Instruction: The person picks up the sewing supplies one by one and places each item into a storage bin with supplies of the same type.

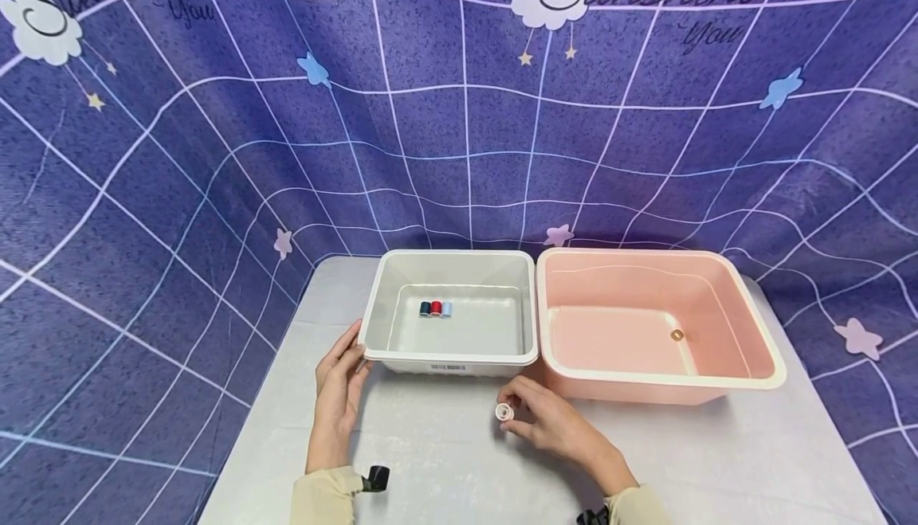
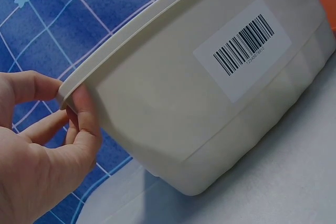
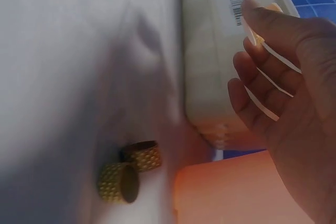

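My left hand (image 1: 339,397) grips the front left corner of the light grey tub (image 1: 459,358), its thumb and fingers pinching the rim (image 2: 73,90). Inside that tub, dark blue, red and light blue thread spools (image 1: 436,309) stand side by side. My right hand (image 1: 555,421), in front of the tubs, pinches a small round piece with a white hollow end (image 1: 504,412) between thumb and fingertips. Its side shows golden yellow in the right wrist view. Two gold, dimpled thimble-like rings (image 3: 118,183) lie on the table below this hand; the head view does not show them.
A pink tub (image 1: 645,381) stands against the grey one on the right, with a small gold ring (image 1: 677,335) inside. The grey tub's front carries a barcode label (image 2: 242,51). Behind both hangs a purple-blue curtain (image 1: 430,111). A pale cloth covers the table (image 1: 430,461).
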`<state>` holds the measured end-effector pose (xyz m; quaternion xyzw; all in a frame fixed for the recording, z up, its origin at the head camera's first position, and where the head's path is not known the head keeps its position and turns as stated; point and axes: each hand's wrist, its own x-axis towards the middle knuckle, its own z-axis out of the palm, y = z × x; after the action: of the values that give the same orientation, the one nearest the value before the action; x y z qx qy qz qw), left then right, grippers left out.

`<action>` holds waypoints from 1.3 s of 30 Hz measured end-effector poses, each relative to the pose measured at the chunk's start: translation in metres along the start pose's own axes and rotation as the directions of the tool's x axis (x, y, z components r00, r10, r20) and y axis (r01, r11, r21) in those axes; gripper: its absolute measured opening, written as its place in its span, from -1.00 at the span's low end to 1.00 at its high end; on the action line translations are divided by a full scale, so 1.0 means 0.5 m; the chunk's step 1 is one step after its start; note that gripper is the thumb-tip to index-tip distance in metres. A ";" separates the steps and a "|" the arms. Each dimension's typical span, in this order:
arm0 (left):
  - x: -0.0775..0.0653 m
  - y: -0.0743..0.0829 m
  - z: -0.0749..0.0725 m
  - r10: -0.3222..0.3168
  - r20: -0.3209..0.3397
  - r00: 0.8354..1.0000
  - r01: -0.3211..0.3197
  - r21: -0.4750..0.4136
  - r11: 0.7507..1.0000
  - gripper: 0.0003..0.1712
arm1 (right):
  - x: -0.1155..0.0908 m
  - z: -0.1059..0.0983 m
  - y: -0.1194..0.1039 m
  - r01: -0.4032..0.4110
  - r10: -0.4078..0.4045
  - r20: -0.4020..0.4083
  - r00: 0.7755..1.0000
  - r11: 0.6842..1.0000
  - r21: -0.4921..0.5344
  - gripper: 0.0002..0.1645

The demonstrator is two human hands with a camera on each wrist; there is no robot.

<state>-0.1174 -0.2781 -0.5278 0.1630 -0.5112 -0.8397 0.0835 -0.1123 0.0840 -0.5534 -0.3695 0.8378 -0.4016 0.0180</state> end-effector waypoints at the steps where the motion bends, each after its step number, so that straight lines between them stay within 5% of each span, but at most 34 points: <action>1: 0.000 0.000 0.000 -0.004 -0.005 1.000 0.004 -0.004 1.000 -0.38 | 0.001 -0.001 -0.003 -0.001 0.001 -0.006 1.000 1.000 0.005 -0.60; 31: -0.001 -0.001 0.002 0.006 -0.003 1.000 -0.006 -0.011 1.000 -0.39 | 0.072 -0.060 -0.071 0.166 -0.159 -0.077 0.984 0.981 0.100 -0.60; 39: 0.000 0.003 0.002 -0.013 -0.002 1.000 0.012 -0.019 1.000 -0.38 | 0.099 -0.078 -0.090 0.145 -0.134 -0.074 0.988 0.971 0.191 -0.61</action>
<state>-0.1176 -0.2779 -0.5263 0.1664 -0.5020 -0.8449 0.0804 -0.1340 0.0601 -0.4830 -0.4116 0.7663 -0.4933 0.0008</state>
